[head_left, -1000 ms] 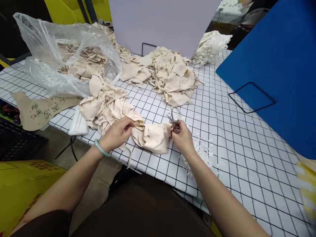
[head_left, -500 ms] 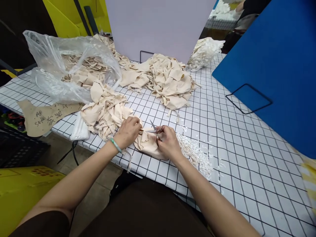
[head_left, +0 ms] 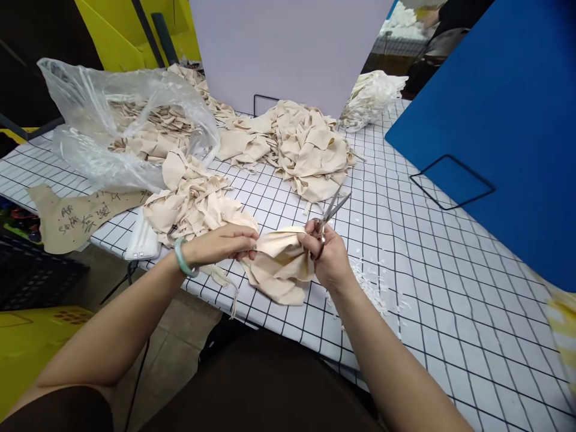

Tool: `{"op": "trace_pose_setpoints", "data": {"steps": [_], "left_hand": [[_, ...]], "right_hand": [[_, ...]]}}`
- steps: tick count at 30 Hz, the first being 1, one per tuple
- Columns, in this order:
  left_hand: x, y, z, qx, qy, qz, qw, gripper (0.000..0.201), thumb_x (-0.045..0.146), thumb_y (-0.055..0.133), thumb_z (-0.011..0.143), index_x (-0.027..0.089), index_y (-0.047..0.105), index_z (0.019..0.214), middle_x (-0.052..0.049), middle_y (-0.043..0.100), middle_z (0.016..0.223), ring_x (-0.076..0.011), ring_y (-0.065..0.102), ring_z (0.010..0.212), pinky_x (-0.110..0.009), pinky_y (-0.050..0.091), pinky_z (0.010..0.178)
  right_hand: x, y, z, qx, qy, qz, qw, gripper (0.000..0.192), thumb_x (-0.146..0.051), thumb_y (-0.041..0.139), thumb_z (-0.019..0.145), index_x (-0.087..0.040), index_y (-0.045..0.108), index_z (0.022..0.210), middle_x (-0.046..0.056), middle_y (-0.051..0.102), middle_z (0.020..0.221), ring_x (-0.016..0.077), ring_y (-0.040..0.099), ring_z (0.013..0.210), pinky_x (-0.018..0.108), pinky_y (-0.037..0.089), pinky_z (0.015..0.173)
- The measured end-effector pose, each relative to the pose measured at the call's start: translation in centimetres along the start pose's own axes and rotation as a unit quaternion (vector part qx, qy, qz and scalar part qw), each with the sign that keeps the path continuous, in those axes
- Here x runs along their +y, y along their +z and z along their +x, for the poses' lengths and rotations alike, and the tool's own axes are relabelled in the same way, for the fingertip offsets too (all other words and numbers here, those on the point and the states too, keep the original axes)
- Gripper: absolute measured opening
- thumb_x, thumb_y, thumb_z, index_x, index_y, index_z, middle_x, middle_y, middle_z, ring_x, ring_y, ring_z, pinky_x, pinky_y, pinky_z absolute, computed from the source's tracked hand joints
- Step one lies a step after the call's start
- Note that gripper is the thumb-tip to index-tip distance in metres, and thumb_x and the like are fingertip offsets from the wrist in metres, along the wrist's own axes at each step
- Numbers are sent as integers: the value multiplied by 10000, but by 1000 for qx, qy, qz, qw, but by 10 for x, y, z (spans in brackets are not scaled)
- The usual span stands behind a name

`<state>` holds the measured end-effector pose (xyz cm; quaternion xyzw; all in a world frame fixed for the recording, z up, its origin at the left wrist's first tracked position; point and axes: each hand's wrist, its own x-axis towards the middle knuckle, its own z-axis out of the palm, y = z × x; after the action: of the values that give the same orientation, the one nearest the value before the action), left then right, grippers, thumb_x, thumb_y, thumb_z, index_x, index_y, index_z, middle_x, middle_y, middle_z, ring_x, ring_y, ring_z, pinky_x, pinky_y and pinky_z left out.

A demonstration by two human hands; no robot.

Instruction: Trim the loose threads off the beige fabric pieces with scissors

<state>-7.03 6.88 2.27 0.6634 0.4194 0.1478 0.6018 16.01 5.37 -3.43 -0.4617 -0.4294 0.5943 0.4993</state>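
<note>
Scissors [head_left: 332, 210] now lifted, right hand [head_left: 330, 255] and left hand [head_left: 222, 243] gripping the cloth piece [head_left: 279, 267].

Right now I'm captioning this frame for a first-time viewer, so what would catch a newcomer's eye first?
Most likely the two hands at the near table edge: the left hand and right hand stretch a cream cloth piece between them, the right also gripping scissors that point up and away. Behind them lie heaps of cream cloth on the checked table, a clear plastic bag of scraps at left, and a blue board at right.
</note>
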Motion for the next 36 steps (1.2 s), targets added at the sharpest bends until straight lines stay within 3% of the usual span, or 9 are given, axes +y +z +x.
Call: {"op": "trace_pose_setpoints", "data": {"steps": [8, 11, 14, 17, 20, 23, 27, 32, 36], "left_hand": [[16, 16, -23, -28, 7, -90, 996, 307, 426, 612, 911, 152, 749, 927, -20, 567, 666, -102, 472, 555, -207, 387, 479], [29, 34, -27, 49, 105, -67, 991, 261, 377, 595, 926, 195, 772, 866, -81, 635, 846, -191, 603, 800, -314, 534, 707], [33, 56, -21, 138, 176, -90, 971, 254, 337, 589, 920, 201, 760, 790, -124, 627, 1130, -278, 577, 1123, -412, 520, 945], [28, 75, -9, 170, 156, -218, 948, 281, 354, 576, 900, 169, 706, 732, -130, 622, 1087, -218, 612, 865, -354, 553, 714], [19, 86, 0, 232, 127, -275, 924, 288, 359, 559, 899, 155, 662, 723, -89, 586, 1014, -86, 435, 562, -273, 425, 502], [12, 92, 5, 282, 132, -220, 925, 285, 366, 548, 931, 175, 671, 759, -79, 571, 1028, -106, 471, 624, -278, 425, 536], [5, 103, 9, 266, 132, -183, 937, 298, 376, 543, 956, 185, 687, 778, -92, 566, 1109, -162, 564, 800, -303, 500, 644], [11, 113, 12, 195, 147, -234, 941, 302, 327, 513, 962, 183, 697, 771, -120, 579, 1210, -274, 560, 1187, -406, 534, 967], [15, 112, 10, 199, 136, -217, 946, 298, 353, 528, 941, 173, 690, 768, -124, 594, 1176, -238, 619, 976, -396, 562, 864]], "right_hand": [[3, 7, 7, -24, 52, 13, 998, 379, -395, 768, 633, -250, 463, 805, -83, 466, 619, 101, 435, 508, 231, 361, 495], [9, 22, -1, -79, 113, 59, 989, 409, -365, 810, 571, -241, 493, 796, -85, 465, 606, 96, 411, 503, 226, 343, 482], [19, 40, -16, -122, 141, 97, 978, 424, -413, 823, 585, -240, 519, 825, -52, 543, 682, 129, 513, 588, 258, 443, 552], [27, 47, -28, -137, 138, 93, 977, 395, -494, 784, 658, -244, 548, 851, -18, 599, 754, 173, 594, 696, 302, 511, 635], [24, 31, -36, -118, 118, 43, 985, 405, -481, 806, 663, -241, 539, 850, -18, 601, 776, 177, 600, 718, 313, 522, 662], [8, -2, -47, -64, 43, -110, 991, 358, -499, 752, 751, -249, 575, 937, 24, 635, 943, 216, 603, 866, 372, 521, 796], [-11, -31, -66, -27, -31, -281, 959, 315, -511, 753, 752, -263, 652, 917, 60, 631, 977, 282, 565, 998, 447, 469, 923], [-2, -7, -69, -15, -3, -95, 995, 340, -470, 794, 727, -257, 572, 870, 17, 611, 904, 222, 594, 890, 378, 507, 850], [13, 19, -65, -39, 70, 45, 996, 430, -554, 786, 694, -244, 511, 808, -23, 548, 750, 163, 557, 690, 304, 499, 669]]}}
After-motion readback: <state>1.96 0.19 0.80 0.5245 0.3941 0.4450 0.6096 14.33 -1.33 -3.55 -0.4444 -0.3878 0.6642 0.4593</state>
